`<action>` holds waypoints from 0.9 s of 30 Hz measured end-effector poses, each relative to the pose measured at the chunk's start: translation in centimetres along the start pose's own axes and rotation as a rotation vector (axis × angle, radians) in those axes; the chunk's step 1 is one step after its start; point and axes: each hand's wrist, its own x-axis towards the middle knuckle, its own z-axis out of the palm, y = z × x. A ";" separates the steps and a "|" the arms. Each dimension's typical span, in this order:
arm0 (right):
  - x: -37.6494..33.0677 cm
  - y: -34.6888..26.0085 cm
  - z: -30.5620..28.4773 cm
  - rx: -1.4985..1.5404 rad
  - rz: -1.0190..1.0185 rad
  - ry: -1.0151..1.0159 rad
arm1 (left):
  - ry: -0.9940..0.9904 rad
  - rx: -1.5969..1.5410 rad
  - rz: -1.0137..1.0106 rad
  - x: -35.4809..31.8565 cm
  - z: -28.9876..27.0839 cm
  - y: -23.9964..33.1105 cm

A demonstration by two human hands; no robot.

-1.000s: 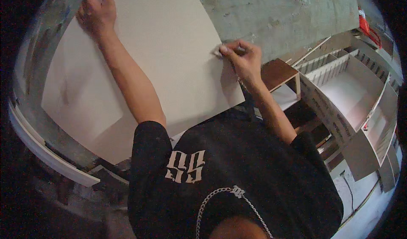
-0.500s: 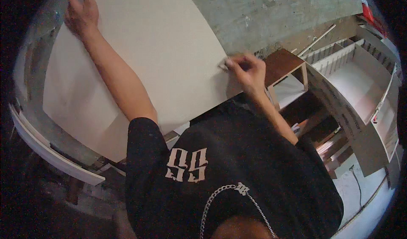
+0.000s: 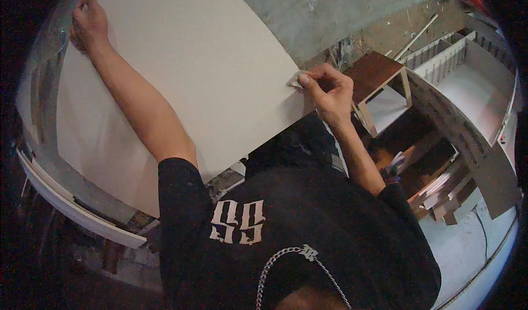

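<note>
A large pale flat panel (image 3: pixel 198 73) lies in front of me, stretching from the far left to just left of my right hand. My right hand (image 3: pixel 333 93) pinches a small folded greyish-white scrap (image 3: pixel 297 80), perhaps paper or cloth, between thumb and fingers. That scrap touches the panel's right edge near its corner. Reaching across the panel, my left arm ends at its far left edge. There my left hand (image 3: pixel 91 27) has its fingers curled closed, and whatever they hold is too small and dim to make out.
On the right stand a small brown-topped wooden frame (image 3: pixel 377 71) and a large white open cabinet box (image 3: pixel 473 79) with slotted edges. Wood offcuts (image 3: pixel 440 197) lie below them. Long white strips (image 3: pixel 82 214) are at the lower left. A worn greenish surface (image 3: pixel 352 7) extends beyond the panel.
My left hand has shifted slightly left and nearer. The right hand, blurred before, is now steady at the panel's edge, with the scrap showing more plainly. The whole view has turned a little.
</note>
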 end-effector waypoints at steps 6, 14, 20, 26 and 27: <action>-2.9 1.3 -1.7 -0.033 -0.066 -0.032 | -0.023 0.045 -0.001 0.8 -0.1 -2.2; 2.1 -1.3 2.2 0.006 -0.172 0.051 | 0.044 0.059 0.061 0.5 0.4 0.0; 0.4 0.2 0.5 -0.078 -0.143 0.009 | 0.008 0.023 0.012 -0.1 -0.5 -0.1; 2.8 -2.6 1.2 -0.117 -0.102 -0.013 | -0.004 0.032 0.033 -0.4 0.2 0.6; 4.2 -3.7 1.8 -0.116 -0.067 -0.005 | 0.002 0.024 0.034 -0.2 0.7 1.1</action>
